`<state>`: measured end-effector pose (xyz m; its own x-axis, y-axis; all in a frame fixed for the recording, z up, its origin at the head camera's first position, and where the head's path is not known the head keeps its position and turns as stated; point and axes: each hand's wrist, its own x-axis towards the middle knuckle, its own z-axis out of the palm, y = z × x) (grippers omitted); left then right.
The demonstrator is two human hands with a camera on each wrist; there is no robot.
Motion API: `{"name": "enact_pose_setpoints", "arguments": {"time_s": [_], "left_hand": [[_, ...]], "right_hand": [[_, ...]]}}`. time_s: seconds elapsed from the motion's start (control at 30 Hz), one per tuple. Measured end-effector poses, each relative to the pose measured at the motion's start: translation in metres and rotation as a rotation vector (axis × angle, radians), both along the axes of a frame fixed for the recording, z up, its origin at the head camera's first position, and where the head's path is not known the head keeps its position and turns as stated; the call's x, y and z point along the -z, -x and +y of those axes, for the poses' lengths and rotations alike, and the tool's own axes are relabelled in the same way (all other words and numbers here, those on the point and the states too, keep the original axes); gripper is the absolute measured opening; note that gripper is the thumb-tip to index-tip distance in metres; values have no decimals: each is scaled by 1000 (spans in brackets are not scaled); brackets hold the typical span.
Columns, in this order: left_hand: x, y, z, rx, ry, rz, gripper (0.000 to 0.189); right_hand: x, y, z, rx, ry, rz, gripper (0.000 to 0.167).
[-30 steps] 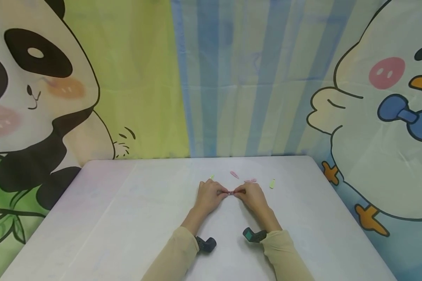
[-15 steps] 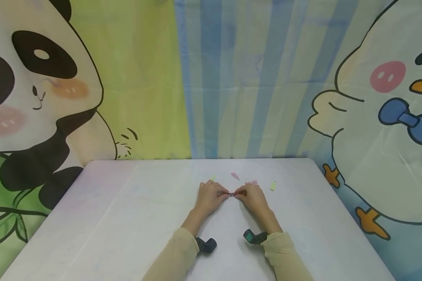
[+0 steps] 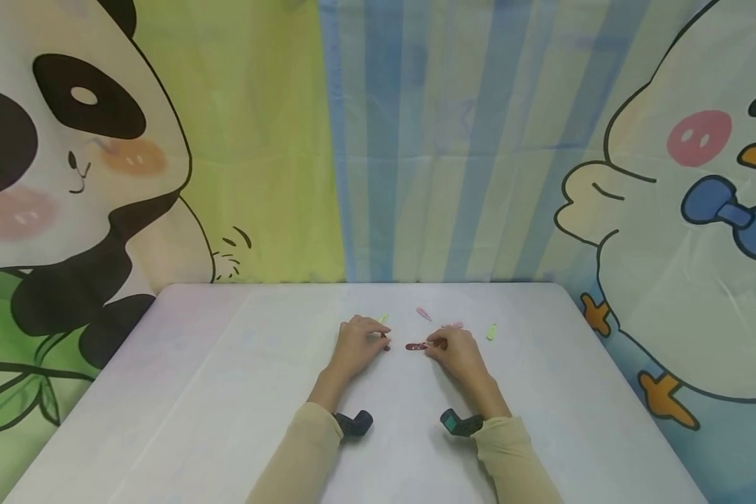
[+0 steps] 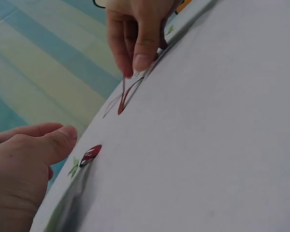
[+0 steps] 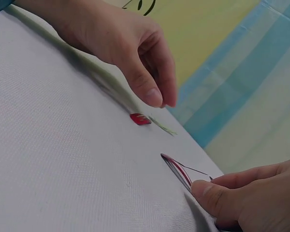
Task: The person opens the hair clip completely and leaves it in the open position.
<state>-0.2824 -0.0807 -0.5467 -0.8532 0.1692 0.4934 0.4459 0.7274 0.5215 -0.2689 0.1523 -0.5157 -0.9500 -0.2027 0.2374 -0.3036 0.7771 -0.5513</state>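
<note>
My right hand (image 3: 458, 353) pinches one end of a dark red snap hair clip (image 3: 416, 346), whose two halves are spread apart, low over the table. Thumb and index finger hold it in the right wrist view, where the clip (image 5: 178, 170) points away from them. My left hand (image 3: 355, 346) is off to the left, its thumb and fingers near each other with nothing visible between them. Just under its fingertips, a second red hair clip (image 5: 140, 119) with pale marks lies on the table, apart from the hand. It also shows in the left wrist view, the red clip (image 4: 91, 153).
Beyond the hands on the white table (image 3: 227, 392) lie a pink clip (image 3: 423, 313), another pink clip (image 3: 453, 325) partly behind the right hand, a yellow-green clip (image 3: 491, 332) and a second yellow-green clip (image 3: 383, 318). A printed curtain (image 3: 416, 140) hangs behind the table.
Both hands pinched the red clip before. My left hand has let go and moved left, and the second red clip now shows beneath it. The right hand still holds its clip.
</note>
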Motion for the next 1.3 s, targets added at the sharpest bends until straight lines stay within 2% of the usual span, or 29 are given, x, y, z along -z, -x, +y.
{"name": "enact_pose_setpoints", "arguments": {"time_s": [0.23, 0.6, 0.7, 0.83, 0.97, 1.1, 1.3], "left_hand": [[-1, 0, -16, -19, -57, -73, 17], [1, 8, -18, -10, 0, -125, 15], [0, 8, -17, -17, 13, -116, 14], [0, 4, -12, -81, 61, -90, 17], [-3, -2, -4, -158, 134, -102, 26], [-6, -8, 4, -209, 161, -123, 32], [-7, -14, 9, -291, 162, -122, 34]], "right_hand": [[-4, -5, 2, 37, -11, -27, 19], [-9, -12, -11, 161, 15, 43, 22], [-9, -14, -18, 164, 25, 60, 23], [-10, -17, -27, 137, 36, 78, 23], [-12, -12, -33, 118, 29, 91, 21], [-15, 2, -38, 43, -5, 67, 20], [-16, 31, -51, -222, -109, 9, 20]]}}
